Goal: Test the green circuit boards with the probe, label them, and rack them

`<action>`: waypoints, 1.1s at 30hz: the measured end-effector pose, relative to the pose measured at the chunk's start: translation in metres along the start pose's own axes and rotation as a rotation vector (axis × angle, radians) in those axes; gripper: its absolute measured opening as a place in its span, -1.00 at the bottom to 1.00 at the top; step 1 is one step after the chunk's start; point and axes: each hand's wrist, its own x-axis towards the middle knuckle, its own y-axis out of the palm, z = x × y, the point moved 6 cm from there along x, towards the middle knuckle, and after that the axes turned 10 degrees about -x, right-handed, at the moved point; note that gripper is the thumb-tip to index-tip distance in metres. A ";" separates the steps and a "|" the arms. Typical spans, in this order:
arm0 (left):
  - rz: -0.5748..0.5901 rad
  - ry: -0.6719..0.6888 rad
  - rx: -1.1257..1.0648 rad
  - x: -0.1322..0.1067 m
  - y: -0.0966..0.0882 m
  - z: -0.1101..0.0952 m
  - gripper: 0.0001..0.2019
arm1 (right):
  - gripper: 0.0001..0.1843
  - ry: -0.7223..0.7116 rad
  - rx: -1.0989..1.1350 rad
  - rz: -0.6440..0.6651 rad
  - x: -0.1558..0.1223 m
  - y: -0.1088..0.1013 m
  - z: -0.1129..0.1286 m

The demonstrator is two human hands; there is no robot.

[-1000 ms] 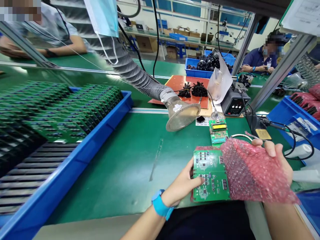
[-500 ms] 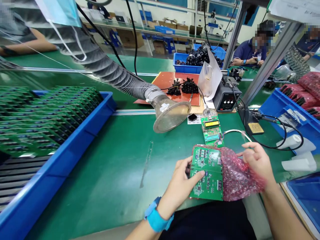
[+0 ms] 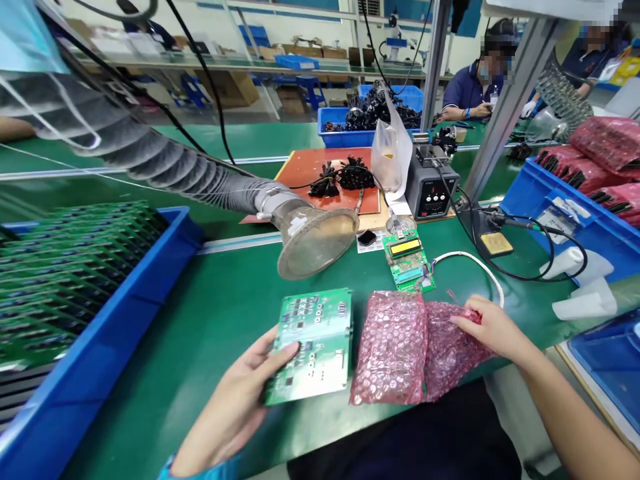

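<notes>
My left hand [image 3: 235,393] grips a green circuit board [image 3: 313,343] by its near left edge, thumb on top, holding it just above the green bench. To its right lies a pink bubble-wrap bag [image 3: 410,347], flat on the bench near the front edge. My right hand [image 3: 487,327] rests on the bag's right end with fingers pinching the wrap. The board is fully out of the bag and apart from it.
A blue tray [image 3: 165,293] of several green boards fills the left. A fume hose funnel [image 3: 313,240] hangs ahead, with a small display board [image 3: 407,260], soldering station [image 3: 433,187] and cables behind. Blue bins [image 3: 545,193] with pink bags stand right. Other people work at the far benches.
The board has come out of the pink bag and moved left in my left hand. My right hand has laid the bag down flat on the bench.
</notes>
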 end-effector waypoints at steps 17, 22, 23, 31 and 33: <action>-0.068 0.927 1.167 -0.029 0.035 -0.004 -0.45 | -0.77 0.072 0.760 0.515 -0.022 0.040 0.038; 0.722 0.854 1.236 -0.060 0.091 0.060 -0.64 | -0.72 0.161 1.022 0.563 -0.025 0.037 0.048; 0.728 0.828 1.203 -0.058 0.092 0.061 -0.67 | -0.72 0.183 1.061 0.583 -0.026 0.039 0.049; 0.250 0.541 0.708 -0.040 0.073 0.035 -0.80 | -0.51 0.020 1.151 0.520 -0.027 0.037 0.078; 0.277 0.537 0.749 -0.044 0.082 0.039 -0.83 | -0.51 -0.002 1.072 0.413 -0.025 0.036 0.083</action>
